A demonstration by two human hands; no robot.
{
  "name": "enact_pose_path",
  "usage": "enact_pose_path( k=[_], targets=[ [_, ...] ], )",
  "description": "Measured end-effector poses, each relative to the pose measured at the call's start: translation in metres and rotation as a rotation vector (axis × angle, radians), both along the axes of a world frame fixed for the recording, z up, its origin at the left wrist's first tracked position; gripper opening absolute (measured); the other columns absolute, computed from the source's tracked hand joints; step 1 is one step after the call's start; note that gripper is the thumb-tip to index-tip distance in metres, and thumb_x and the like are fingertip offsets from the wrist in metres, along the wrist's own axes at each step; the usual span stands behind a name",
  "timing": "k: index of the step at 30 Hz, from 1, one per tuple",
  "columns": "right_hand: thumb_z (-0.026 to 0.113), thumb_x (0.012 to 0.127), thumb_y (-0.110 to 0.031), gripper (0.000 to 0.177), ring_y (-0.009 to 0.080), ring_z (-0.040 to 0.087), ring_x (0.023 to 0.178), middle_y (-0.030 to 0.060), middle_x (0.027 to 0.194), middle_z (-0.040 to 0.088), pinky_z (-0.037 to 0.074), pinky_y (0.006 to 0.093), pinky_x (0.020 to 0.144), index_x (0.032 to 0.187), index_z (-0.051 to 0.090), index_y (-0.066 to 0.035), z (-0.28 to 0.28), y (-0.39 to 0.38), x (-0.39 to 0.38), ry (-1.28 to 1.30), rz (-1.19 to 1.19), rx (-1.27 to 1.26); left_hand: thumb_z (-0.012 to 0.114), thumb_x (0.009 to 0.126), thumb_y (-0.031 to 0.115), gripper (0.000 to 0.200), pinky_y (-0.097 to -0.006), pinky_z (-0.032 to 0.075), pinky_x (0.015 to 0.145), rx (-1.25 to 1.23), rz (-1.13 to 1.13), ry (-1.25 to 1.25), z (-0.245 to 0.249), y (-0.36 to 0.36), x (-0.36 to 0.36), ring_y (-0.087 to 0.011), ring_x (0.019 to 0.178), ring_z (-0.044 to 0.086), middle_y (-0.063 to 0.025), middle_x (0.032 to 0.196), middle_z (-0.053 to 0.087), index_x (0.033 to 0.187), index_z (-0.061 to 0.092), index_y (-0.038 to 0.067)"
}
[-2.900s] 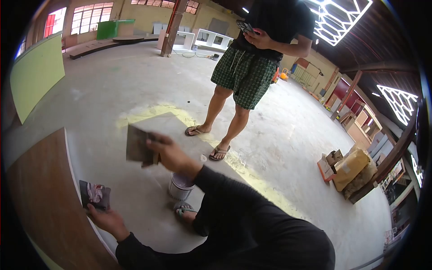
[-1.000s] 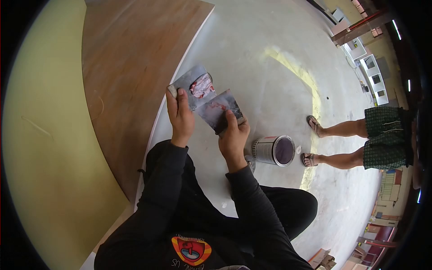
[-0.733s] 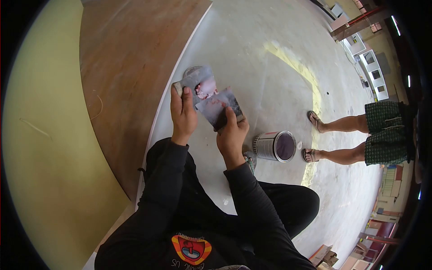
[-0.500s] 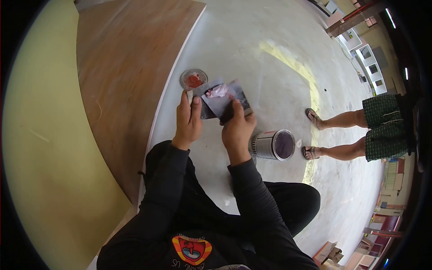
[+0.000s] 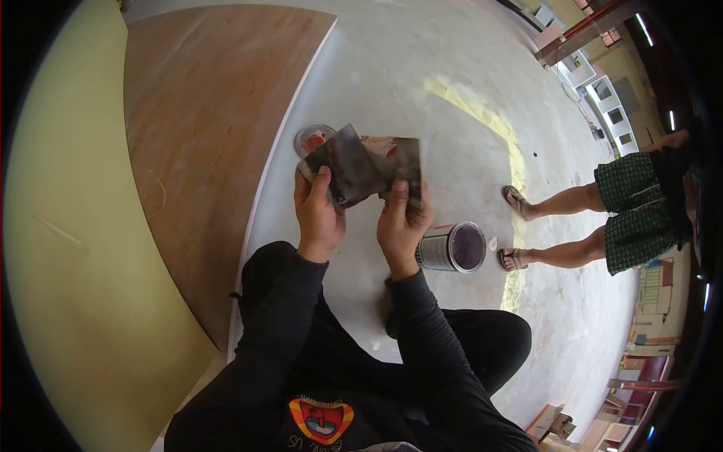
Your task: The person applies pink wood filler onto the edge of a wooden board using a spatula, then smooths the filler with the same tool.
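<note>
My left hand (image 5: 320,222) is closed on a dark, flat metal scraper (image 5: 352,169), its thumb on the near edge. Closed on a second flat scraper (image 5: 407,162), also dark and smeared, is my right hand (image 5: 403,230). The two blades overlap, and some pinkish-white and reddish paste (image 5: 380,145) shows on the second one. Just beyond my left hand, a small round dish (image 5: 312,138) with red material lies on the floor, partly hidden by the scrapers. An open can (image 5: 467,247) with a dark top stands to the right of my right hand.
A brown wooden panel (image 5: 218,98) with a pale edge lies at the left, beside a yellowish surface (image 5: 68,211). Another person in green shorts (image 5: 633,215) and sandals stands at the right on the grey floor (image 5: 452,173). A cardboard box (image 5: 561,426) is at the lower right.
The scrapers have turned; the left one now lies across the other and hides much of the pale paste. Both hands have shifted slightly, and the whole view has moved a little.
</note>
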State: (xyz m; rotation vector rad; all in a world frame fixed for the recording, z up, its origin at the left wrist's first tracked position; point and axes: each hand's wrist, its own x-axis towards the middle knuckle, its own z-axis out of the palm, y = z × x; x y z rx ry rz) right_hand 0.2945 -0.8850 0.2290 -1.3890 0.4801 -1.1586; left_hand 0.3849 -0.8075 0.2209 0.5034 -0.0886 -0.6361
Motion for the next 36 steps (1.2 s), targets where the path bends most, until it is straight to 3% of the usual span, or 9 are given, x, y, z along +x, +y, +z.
enact_pose_path(
  k=[2, 6, 12, 19, 23, 24, 26, 29, 36],
  targets=[
    [0.054, 0.097, -0.001, 0.029, 0.0159, 0.061, 0.092, 0.0097, 0.108, 0.063, 0.051, 0.0284, 0.077, 0.126, 0.056, 0.002, -0.002, 0.000, -0.003, 0.141, -0.005, -0.303, 0.054, 0.098, 0.015, 0.035, -0.0371, 0.049, 0.096, 0.002, 0.074, -0.063, -0.009, 0.002, -0.002, -0.0187, 0.113, 0.057, -0.0052, 0.126, 0.056, 0.132, 0.046, 0.009],
    [0.058, 0.086, 0.010, 0.046, 0.0318, 0.065, 0.095, 0.0186, 0.115, 0.061, 0.053, 0.0341, 0.081, 0.130, 0.056, -0.005, 0.015, -0.001, -0.008, 0.384, 0.051, -0.615, 0.056, 0.097, 0.014, 0.032, -0.0359, 0.048, 0.096, -0.009, 0.122, -0.122, -0.019, 0.001, -0.001, -0.0169, 0.113, 0.056, -0.0049, 0.125, 0.057, 0.128, 0.048, 0.009],
    [0.059, 0.088, 0.001, 0.044, 0.0390, 0.065, 0.093, 0.0169, 0.118, 0.059, 0.055, 0.0422, 0.076, 0.131, 0.056, -0.007, 0.027, -0.010, -0.032, 0.847, 0.172, -0.776, 0.056, 0.098, 0.016, 0.031, -0.0367, 0.049, 0.094, -0.030, 0.086, -0.107, -0.022, 0.007, 0.003, -0.0170, 0.112, 0.056, -0.0050, 0.124, 0.057, 0.127, 0.049, 0.008],
    [0.057, 0.076, 0.007, 0.052, 0.0327, 0.064, 0.103, 0.0120, 0.119, 0.061, 0.057, 0.0408, 0.078, 0.123, 0.064, -0.012, 0.077, -0.037, -0.040, 0.770, 0.131, -1.097, 0.051, 0.101, 0.022, 0.030, -0.0379, 0.050, 0.093, -0.020, 0.104, -0.083, -0.016, 0.007, 0.012, -0.0182, 0.111, 0.057, -0.0058, 0.123, 0.058, 0.127, 0.050, 0.007],
    [0.059, 0.073, 0.002, 0.051, 0.0284, 0.058, 0.118, 0.0061, 0.125, 0.061, 0.045, 0.0452, 0.096, 0.119, 0.067, -0.017, 0.082, -0.029, -0.032, 0.822, 0.126, -1.471, 0.048, 0.102, 0.022, 0.028, -0.0338, 0.048, 0.092, 0.148, 0.184, -0.197, -0.011, 0.003, 0.009, -0.0170, 0.108, 0.058, -0.0068, 0.121, 0.059, 0.123, 0.052, 0.004],
    [0.059, 0.073, 0.001, 0.048, 0.0262, 0.056, 0.122, 0.0033, 0.124, 0.063, 0.038, 0.0462, 0.101, 0.116, 0.068, -0.017, 0.078, -0.024, -0.027, 0.889, 0.140, -1.434, 0.048, 0.102, 0.022, 0.028, -0.0338, 0.048, 0.092, 0.148, 0.181, -0.197, -0.013, 0.003, 0.010, -0.0170, 0.108, 0.058, -0.0068, 0.121, 0.059, 0.123, 0.052, 0.004],
    [0.059, 0.073, 0.001, 0.046, 0.0260, 0.056, 0.122, 0.0026, 0.122, 0.064, 0.039, 0.0462, 0.101, 0.115, 0.069, -0.016, 0.090, -0.027, -0.030, 0.866, 0.107, -1.431, 0.046, 0.103, 0.021, 0.028, -0.0300, 0.046, 0.091, 0.405, 0.299, -0.500, -0.022, 0.000, 0.012, -0.0152, 0.103, 0.058, -0.0078, 0.117, 0.060, 0.121, 0.053, 0.002],
    [0.060, 0.074, 0.001, 0.042, 0.0258, 0.056, 0.121, 0.0016, 0.120, 0.066, 0.040, 0.0460, 0.100, 0.112, 0.070, -0.016, 0.082, -0.028, -0.028, 0.885, 0.093, -1.407, 0.045, 0.103, 0.020, 0.028, -0.0282, 0.044, 0.090, 0.478, 0.272, -0.663, 0.000, 0.009, 0.008, -0.0141, 0.100, 0.056, -0.0084, 0.112, 0.062, 0.121, 0.053, -0.001],
    [0.060, 0.075, 0.002, 0.046, 0.0289, 0.057, 0.122, 0.0029, 0.122, 0.066, 0.040, 0.0449, 0.102, 0.116, 0.070, -0.016, 0.078, -0.029, -0.025, 0.830, 0.129, -1.366, 0.044, 0.104, 0.020, 0.029, -0.0293, 0.045, 0.090, 0.465, 0.247, -0.695, 0.007, 0.011, 0.001, -0.0147, 0.100, 0.057, -0.0093, 0.112, 0.062, 0.121, 0.053, -0.002]
  ],
)
